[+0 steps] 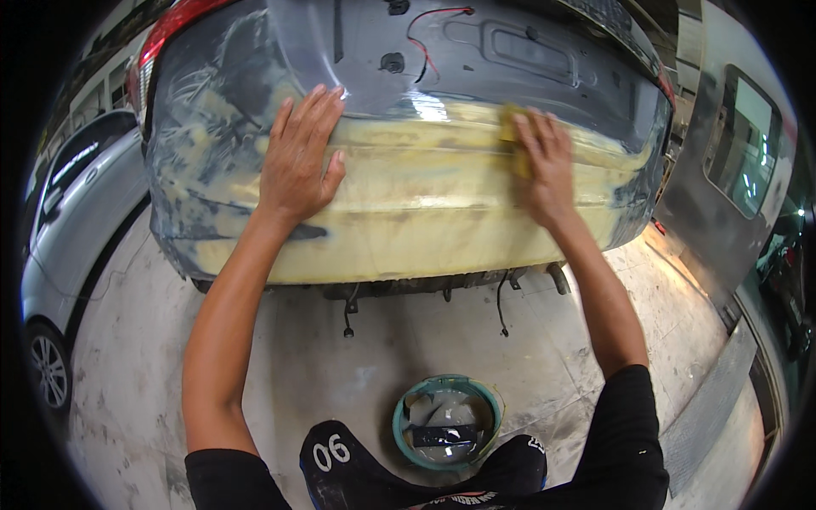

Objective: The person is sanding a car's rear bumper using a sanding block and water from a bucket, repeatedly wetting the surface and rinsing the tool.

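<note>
The rear of a car [425,183] spans the view, grey above, with a wide band of pale yellow filler across its lower part. My left hand [302,157] lies flat on the panel at the left, fingers stretched out, holding nothing. Towards the right, my right hand [546,161] presses a yellow sanding pad [512,125] against the filler. That hand is slightly blurred and covers most of the pad. Glossy highlights show on the panel near both hands.
A green bucket [399,425] of cloudy water with sheet pieces and a dark block stands between my knees. Cables [501,314] hang under the car. A silver car [85,204] stands at left, a loose door panel [722,170] at right. A red-and-black wire [414,40] lies above.
</note>
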Demonstrator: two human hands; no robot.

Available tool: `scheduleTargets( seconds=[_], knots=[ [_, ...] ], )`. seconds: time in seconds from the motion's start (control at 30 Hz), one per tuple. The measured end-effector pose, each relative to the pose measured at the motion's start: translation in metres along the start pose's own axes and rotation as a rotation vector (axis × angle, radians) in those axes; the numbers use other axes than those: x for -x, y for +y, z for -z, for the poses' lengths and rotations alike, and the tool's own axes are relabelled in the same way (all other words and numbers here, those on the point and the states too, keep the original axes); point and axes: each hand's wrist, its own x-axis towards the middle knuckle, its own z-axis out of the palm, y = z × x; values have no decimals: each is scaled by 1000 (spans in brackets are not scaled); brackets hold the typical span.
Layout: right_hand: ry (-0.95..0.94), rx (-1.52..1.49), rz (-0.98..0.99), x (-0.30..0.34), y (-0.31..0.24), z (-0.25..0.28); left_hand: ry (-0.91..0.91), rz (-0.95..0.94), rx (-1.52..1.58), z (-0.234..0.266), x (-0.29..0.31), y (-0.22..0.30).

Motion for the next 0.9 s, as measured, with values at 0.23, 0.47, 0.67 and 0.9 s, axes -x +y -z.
scheduleTargets(
  seconds=[0.23, 0.47, 0.67, 0.9],
  knots=[
    [-76, -87, 199, -62, -134, -19, 309, 150, 72, -5, 13, -20],
    [-30, -114, 108, -44, -130, -21, 423, 239, 271, -6, 13, -23],
    [10, -197, 116, -109, -221, -43, 539, 284, 390, -9, 18, -34],
    [-37, -19, 79, -85, -214, -35, 554, 378, 684, 0, 26, -28]
  ],
)
